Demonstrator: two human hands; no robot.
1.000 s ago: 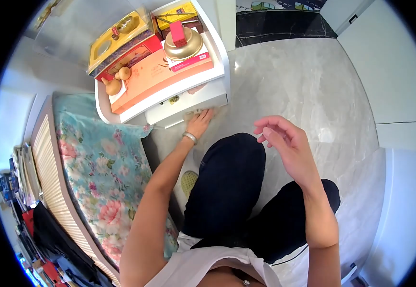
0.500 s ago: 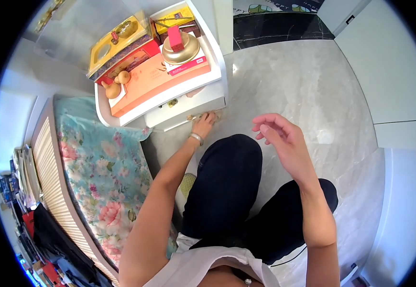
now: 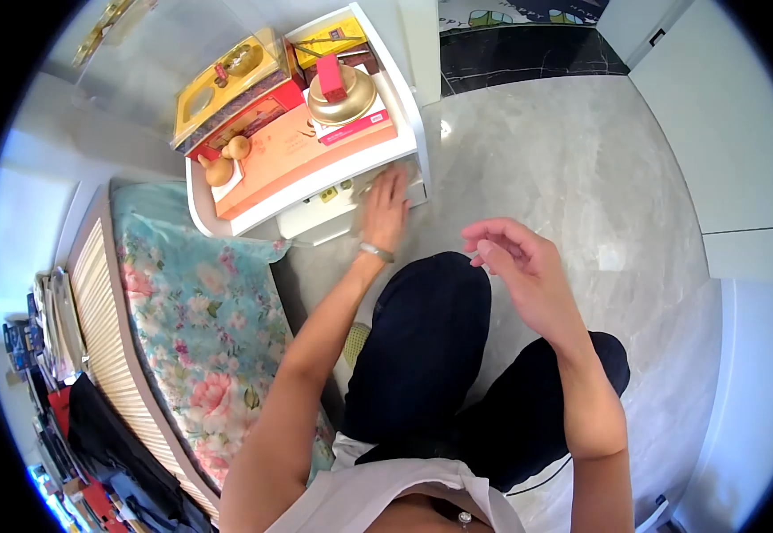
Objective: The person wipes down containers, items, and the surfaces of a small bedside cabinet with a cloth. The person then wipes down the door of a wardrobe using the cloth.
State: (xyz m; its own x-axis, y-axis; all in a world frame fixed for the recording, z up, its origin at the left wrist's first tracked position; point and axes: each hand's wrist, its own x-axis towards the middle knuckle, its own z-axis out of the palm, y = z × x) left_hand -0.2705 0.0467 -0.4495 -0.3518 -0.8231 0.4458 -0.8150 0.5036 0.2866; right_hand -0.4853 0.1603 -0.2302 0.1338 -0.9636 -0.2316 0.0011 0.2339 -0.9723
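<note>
My left hand (image 3: 386,213), with a bracelet (image 3: 376,252) on the wrist, reaches over the partly pulled-out white drawer (image 3: 320,218) of a small white cabinet. Its fingers are stretched out and slightly blurred, and their tips lie over the drawer's inside, just below the cabinet top. Small gold-and-green items (image 3: 330,193) show in the drawer to the left of the fingers. Whether the fingertips touch anything inside cannot be made out. Above the floor beyond my knees hangs my right hand (image 3: 524,275), its fingers loosely curled and apart from the thumb, holding nothing.
On the cabinet top stand an orange box (image 3: 280,155), small gourds (image 3: 218,171), a brass bowl-shaped object (image 3: 346,105) with a red block (image 3: 330,78) on it, and a yellow box (image 3: 218,84). A floral cloth (image 3: 200,329) covers the furniture at left. Grey tile floor (image 3: 600,178) extends right.
My left hand has moved from the drawer's front edge, by its handle, up over the drawer's inside, and its fingers have straightened. My right hand has barely moved. The view has shifted slightly.
</note>
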